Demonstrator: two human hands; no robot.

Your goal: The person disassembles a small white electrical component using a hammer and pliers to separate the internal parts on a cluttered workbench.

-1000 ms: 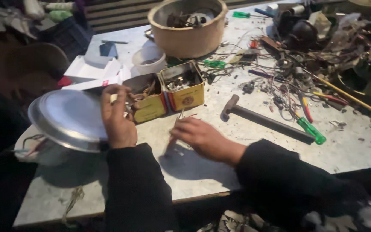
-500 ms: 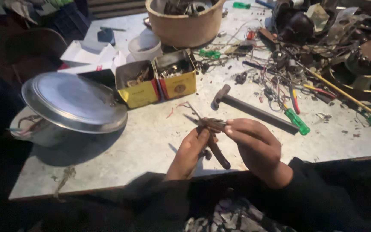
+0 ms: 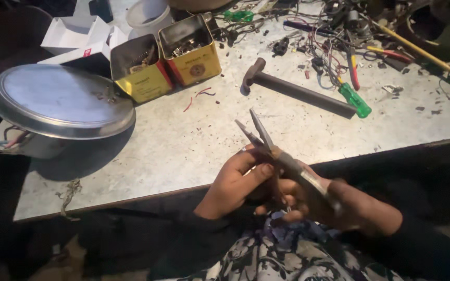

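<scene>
1. Right hand (image 3: 350,208) is wrapped around the handles of long-nose pliers (image 3: 277,153), low centre of the frame at the desk (image 3: 194,151) edge.
2. Left hand (image 3: 235,182) pinches near the pivot, thumb on top.
3. Stiff, light steel by the look; the handles seem the best grip, tips are pointy.
4. Open desk sits just above; hammer (image 3: 292,88) and yellow tins (image 3: 167,62) are farther up.

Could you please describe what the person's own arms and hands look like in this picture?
Both hands are bare: no gloves, rings or watch show. The left hand and right hand come out of long, dark, plain sleeves that end at the wrists. The sleeves look black in the dim light, with no markings visible.
</scene>
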